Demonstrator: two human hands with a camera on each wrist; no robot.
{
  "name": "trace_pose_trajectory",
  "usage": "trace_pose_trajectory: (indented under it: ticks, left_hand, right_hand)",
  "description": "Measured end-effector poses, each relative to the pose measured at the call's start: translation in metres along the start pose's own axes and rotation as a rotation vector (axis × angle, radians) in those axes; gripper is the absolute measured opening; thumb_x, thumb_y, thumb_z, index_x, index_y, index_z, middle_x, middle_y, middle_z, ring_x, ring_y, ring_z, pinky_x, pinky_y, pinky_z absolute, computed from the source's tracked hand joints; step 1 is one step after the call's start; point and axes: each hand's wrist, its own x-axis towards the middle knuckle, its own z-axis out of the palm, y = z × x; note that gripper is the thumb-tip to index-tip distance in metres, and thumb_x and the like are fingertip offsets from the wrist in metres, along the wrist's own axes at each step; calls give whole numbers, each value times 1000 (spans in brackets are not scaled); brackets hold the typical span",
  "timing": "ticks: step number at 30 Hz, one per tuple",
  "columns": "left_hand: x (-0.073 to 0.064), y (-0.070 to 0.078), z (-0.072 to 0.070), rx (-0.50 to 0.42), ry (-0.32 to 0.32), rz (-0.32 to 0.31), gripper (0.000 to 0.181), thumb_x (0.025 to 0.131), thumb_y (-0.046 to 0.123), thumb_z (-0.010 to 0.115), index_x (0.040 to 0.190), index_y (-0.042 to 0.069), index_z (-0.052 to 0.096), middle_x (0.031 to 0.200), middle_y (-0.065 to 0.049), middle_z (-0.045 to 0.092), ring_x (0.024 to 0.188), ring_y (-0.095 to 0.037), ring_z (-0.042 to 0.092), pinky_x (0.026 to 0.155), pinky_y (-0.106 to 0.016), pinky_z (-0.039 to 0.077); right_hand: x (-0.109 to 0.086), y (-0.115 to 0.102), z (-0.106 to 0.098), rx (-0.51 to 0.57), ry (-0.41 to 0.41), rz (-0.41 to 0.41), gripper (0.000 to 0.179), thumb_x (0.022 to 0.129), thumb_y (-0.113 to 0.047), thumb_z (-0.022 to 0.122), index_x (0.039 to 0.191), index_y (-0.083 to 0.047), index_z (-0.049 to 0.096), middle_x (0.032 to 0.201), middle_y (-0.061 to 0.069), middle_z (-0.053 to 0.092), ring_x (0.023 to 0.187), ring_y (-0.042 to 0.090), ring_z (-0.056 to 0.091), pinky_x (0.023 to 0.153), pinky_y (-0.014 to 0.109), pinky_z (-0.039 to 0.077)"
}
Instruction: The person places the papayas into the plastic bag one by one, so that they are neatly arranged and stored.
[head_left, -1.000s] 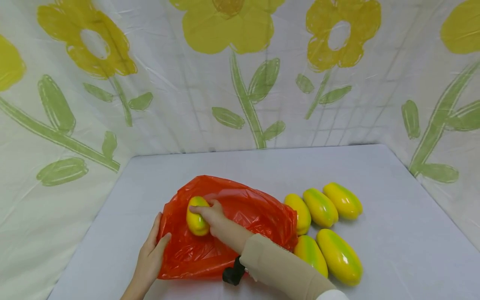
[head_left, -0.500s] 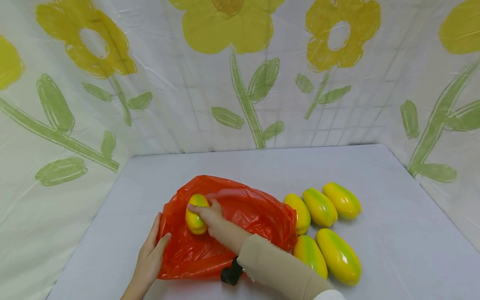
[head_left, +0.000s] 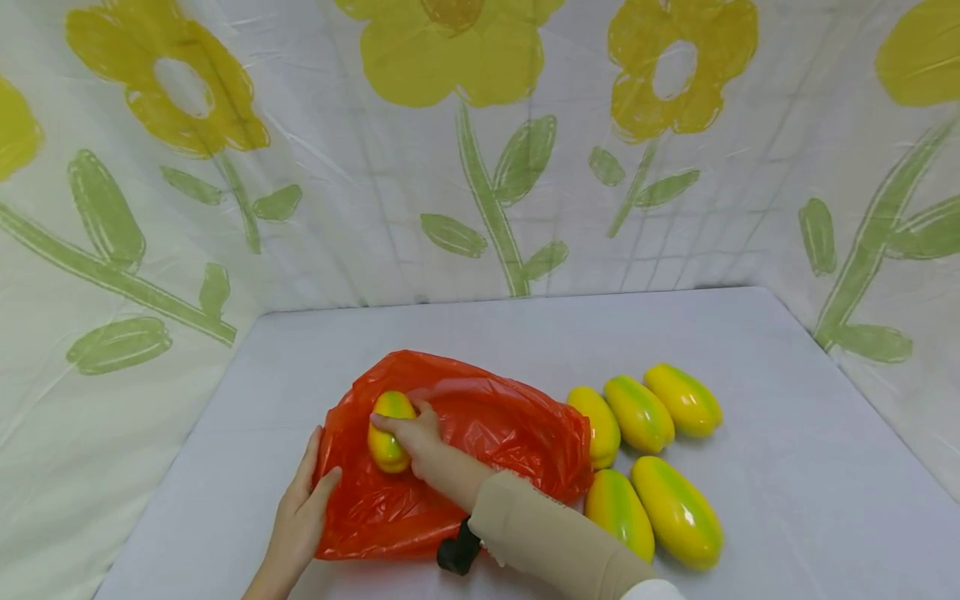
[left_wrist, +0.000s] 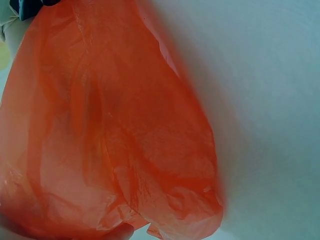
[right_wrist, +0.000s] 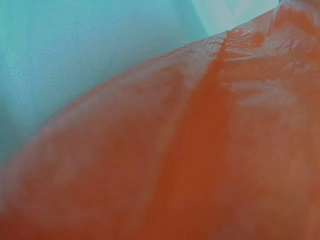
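Note:
A red plastic bag [head_left: 502, 417] lies spread with its mouth open on the table in the head view. At its left edge my left hand [head_left: 300, 508] holds the plastic between thumb and fingers. Inside the bag's mouth my right hand [head_left: 420, 437] grips a yellow papaya [head_left: 387, 454] with a green stripe, thumb over its front. The far fingers are hidden behind the fruit. Red plastic [left_wrist: 130, 125] fills much of the left wrist view, with a bit of a finger at the bottom. In the right wrist view the red bag [right_wrist: 200, 150] covers the hand's work.
Several more papayas lie right of the bag: one [head_left: 678, 512] in front, another [head_left: 684, 400] at the far right of the group. The white table [head_left: 787, 467] ends at a flower-printed curtain [head_left: 360, 208]. A black wrist strap [head_left: 459, 550] shows by the beige right sleeve [head_left: 555, 533].
My right hand and the papaya in it have shifted very slightly left within the bag. The left hand and the other papayas keep their places.

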Motion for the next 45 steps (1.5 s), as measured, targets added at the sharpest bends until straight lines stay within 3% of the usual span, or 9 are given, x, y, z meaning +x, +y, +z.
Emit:
trace_pose_trajectory:
  ticks: [23,37,45]
  left_hand:
    - [0,0,2,20,13,32,64,106,22,36,156,11,-3,161,-19,7,142,-46,17,107,-59,28]
    - [-1,-2,1,17,24,75,65,106,21,37,156,9,-2,160,-21,7,142,-47,16,108,-62,23]
    - [0,-2,1,16,19,53,65,106,21,37,156,10,-3,161,-20,6,143,-46,15,109,-60,23]
  right_hand:
    - [2,1,-4,-16,-1,-8,70,83,-27,77,140,-4,45,117,12,55,105,32,55,92,51,50]
    - [2,-1,-8,6,21,2,78,82,-28,79,143,0,41,129,17,52,112,35,54,98,52,46]
    - [0,-4,-10,14,13,-6,78,82,-26,79,144,1,39,136,20,49,120,37,50,101,52,44]
